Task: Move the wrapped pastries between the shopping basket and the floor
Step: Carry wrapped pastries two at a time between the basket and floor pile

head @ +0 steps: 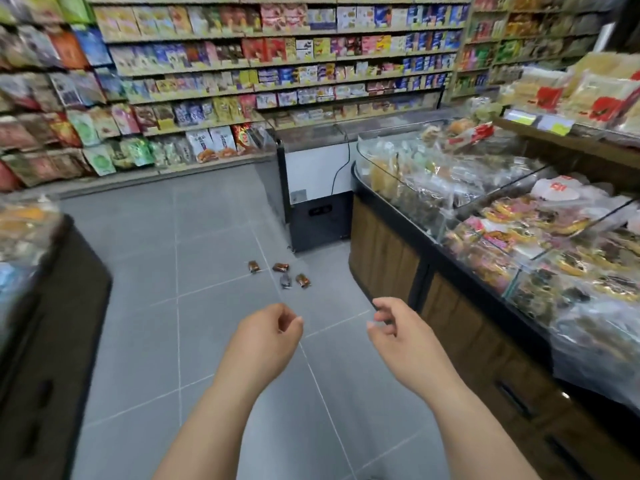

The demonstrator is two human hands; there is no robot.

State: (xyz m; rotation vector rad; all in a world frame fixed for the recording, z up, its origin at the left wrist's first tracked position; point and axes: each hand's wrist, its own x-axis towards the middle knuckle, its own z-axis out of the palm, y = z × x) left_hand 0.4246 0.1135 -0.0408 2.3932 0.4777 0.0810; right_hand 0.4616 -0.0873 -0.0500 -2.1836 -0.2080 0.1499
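Four wrapped pastries (280, 267) lie clustered on the tiled floor (207, 237) at twelve o'clock, ahead of us. Our left hand (273, 327) and right hand (391, 323) hang loosely curled, gripping nothing. We judge it best to crouch close and pinch each wrapper lightly; no shopping basket shows.

Two bare forearms are seen, uncovered from the wrists down to the bottom edge of the view. The left hand (270, 332) and the right hand (394, 330) are likewise left bare, and short nails are made out on a few fingertips. A pale grey patch is glimpsed between the forearms at the lower edge; whether it is clothing cannot be told
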